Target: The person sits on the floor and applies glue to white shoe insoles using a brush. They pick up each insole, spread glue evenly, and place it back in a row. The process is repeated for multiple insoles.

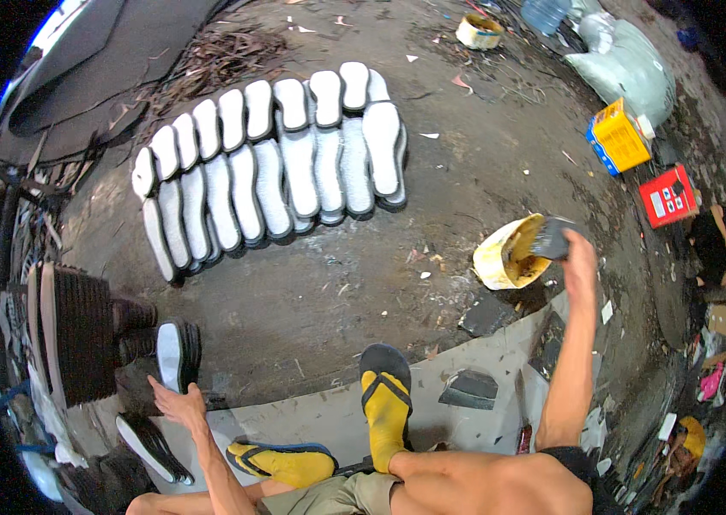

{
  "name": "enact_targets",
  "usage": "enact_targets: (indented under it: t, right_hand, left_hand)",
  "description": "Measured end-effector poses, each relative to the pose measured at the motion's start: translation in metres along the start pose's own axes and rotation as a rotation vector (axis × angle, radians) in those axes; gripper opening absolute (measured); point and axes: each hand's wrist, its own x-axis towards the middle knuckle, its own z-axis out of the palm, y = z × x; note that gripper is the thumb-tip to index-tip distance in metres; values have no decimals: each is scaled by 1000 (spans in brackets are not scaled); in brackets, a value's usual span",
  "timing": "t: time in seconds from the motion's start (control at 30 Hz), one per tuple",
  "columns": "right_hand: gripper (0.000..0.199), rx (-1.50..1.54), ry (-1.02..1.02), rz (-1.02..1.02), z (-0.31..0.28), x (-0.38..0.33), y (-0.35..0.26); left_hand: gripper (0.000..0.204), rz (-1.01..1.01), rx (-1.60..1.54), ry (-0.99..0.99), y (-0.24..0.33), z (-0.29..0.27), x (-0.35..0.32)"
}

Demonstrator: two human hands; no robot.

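Observation:
My right hand [580, 257] grips a dark flat piece [552, 239], slightly blurred, whose lower end dips into the mouth of a tilted cream bucket [493, 262]. Yellowish-brown residue coats the inside of this bucket. At the left, my left hand [181, 405] has its fingers spread at the near end of a small stack of shoe soles [171, 356], white on top and dark along the sides. Whether the fingertips touch the stack I cannot tell. More white-topped soles [147, 446] lie beside my left forearm.
Two rows of overlapping white-topped soles [270, 189] lie ahead on the floor. A tall stack of dark ridged sheets [75, 335] stands at the left. A yellow box [619, 137], a red box [668, 197] and a pale sack [629, 73] are at the right. My sandalled foot [386, 403] rests in front.

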Motion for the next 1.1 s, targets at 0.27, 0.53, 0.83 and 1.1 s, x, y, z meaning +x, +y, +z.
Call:
enact_targets:
  t: [0.27, 0.53, 0.83, 1.1]
  right_hand:
    - [29, -192, -417, 129, 48, -184, -24]
    - [36, 86, -693, -243, 252, -247, -119]
    - [43, -744, -518, -482, 371, -264, 19]
    - [43, -838, -1351, -1177, 417, -209, -8]
  left_hand:
    - [73, 199, -175, 135, -2, -26, -17]
    - [58, 671, -608, -353, 150, -1, -169]
    - [87, 686, -355, -623, 146, -4, -189]
    - [87, 683, -445, -653, 142, 4, -191]
